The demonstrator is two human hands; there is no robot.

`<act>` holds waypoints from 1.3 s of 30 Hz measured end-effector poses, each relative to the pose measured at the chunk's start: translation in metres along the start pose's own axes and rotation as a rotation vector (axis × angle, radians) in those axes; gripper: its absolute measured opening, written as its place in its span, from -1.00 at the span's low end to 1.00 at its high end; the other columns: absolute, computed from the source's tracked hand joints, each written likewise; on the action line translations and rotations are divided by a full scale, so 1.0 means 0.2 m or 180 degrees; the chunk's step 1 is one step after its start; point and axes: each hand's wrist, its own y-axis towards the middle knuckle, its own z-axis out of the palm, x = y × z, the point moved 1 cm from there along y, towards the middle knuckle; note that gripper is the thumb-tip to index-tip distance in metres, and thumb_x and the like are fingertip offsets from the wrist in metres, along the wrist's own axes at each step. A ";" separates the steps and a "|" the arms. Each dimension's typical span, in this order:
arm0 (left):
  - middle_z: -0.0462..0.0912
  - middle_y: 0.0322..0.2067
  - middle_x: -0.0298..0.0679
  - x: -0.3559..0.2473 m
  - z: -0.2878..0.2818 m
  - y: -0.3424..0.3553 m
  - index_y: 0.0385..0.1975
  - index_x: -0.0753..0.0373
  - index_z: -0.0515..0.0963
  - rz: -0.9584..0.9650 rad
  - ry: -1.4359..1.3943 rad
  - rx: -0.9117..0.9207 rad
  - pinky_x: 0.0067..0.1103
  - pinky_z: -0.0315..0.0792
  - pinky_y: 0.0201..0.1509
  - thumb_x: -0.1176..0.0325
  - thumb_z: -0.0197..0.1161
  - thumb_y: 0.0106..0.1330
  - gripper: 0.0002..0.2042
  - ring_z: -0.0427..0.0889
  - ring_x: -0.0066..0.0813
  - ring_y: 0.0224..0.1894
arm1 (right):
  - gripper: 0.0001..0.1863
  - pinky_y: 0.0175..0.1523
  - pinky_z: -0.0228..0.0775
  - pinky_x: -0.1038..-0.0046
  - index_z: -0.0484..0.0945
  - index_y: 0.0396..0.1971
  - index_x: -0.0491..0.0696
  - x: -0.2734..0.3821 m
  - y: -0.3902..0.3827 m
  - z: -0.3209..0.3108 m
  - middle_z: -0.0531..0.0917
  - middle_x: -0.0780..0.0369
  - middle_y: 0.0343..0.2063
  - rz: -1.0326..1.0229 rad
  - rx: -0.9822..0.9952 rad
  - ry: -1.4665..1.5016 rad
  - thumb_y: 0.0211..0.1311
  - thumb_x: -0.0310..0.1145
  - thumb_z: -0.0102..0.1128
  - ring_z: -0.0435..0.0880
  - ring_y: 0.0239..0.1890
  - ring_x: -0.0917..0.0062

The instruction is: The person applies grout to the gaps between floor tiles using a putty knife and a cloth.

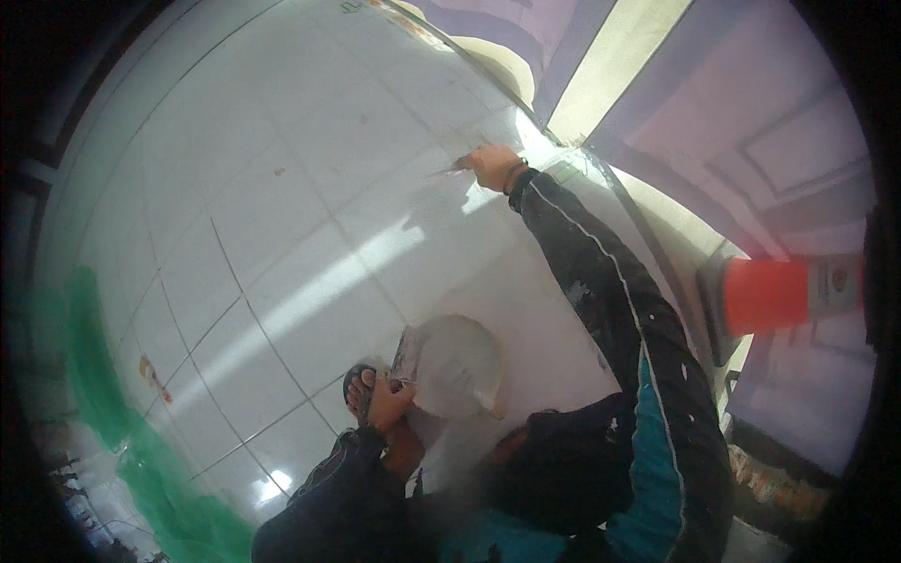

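My right hand (496, 167) reaches out over the white floor tiles. Its fingers are closed on a putty knife (450, 172), whose thin blade lies at the tile surface. Close to my body, my left hand (387, 403) grips a wide scraper (405, 355) with pale, crusted smears on its blade. That scraper is at the left rim of a round bucket (460, 361), which appears whitish inside; its contents are too washed out to make out. My sandalled foot (358, 387) is just left of that hand.
An orange traffic cone (765, 296) stands at the right by a purple and cream wall (732, 159). Green sheeting or netting (150, 479) lies along the lower left. Dark tile joints (246, 296) cross the floor, and a small brown scrap (148, 371) lies at the left.
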 end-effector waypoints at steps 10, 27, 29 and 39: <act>0.55 -0.11 -0.15 0.26 -0.11 -0.03 0.00 0.43 0.42 -0.0133 -0.2019 0.0888 -0.53 0.43 -0.07 0.38 0.12 0.16 -0.60 0.56 -0.39 -0.15 | -0.65 0.02 0.43 0.28 0.63 -0.19 0.16 0.17 0.18 0.26 0.65 0.26 -0.16 -0.0854 -0.0835 -0.0089 0.00 -0.48 0.09 0.58 -0.03 0.33; 0.47 0.06 -0.25 0.40 -0.65 -0.17 0.17 0.13 0.30 0.0333 -0.3656 -0.0812 -0.20 0.39 0.11 0.12 0.13 0.28 -0.52 0.45 -0.23 0.12 | -0.56 -0.03 0.45 0.27 0.57 -0.02 0.25 0.07 0.34 0.21 0.65 0.19 -0.17 -0.0149 0.0331 -0.0150 0.08 -0.46 0.02 0.63 -0.14 0.29; 0.43 0.10 -0.18 0.48 -0.71 -0.22 0.18 0.17 0.29 0.0421 -0.1920 -0.1336 -0.25 0.39 0.17 0.25 0.05 0.34 -0.58 0.47 -0.22 0.11 | -0.54 -0.04 0.46 0.27 0.58 -0.03 0.26 0.11 0.33 0.18 0.66 0.17 -0.20 -0.0208 0.0419 -0.0204 0.04 -0.45 0.06 0.65 -0.16 0.29; 0.37 0.13 -0.17 0.80 -0.93 -0.39 0.16 0.23 0.28 0.0644 -0.3201 -0.2388 -0.38 0.38 0.17 0.13 0.05 0.29 -0.51 0.37 -0.27 0.16 | -0.57 -0.12 0.47 0.26 0.62 -0.09 0.23 0.10 0.03 0.17 0.69 0.18 -0.31 -0.0022 0.0575 0.0014 -0.02 -0.44 0.10 0.66 -0.21 0.29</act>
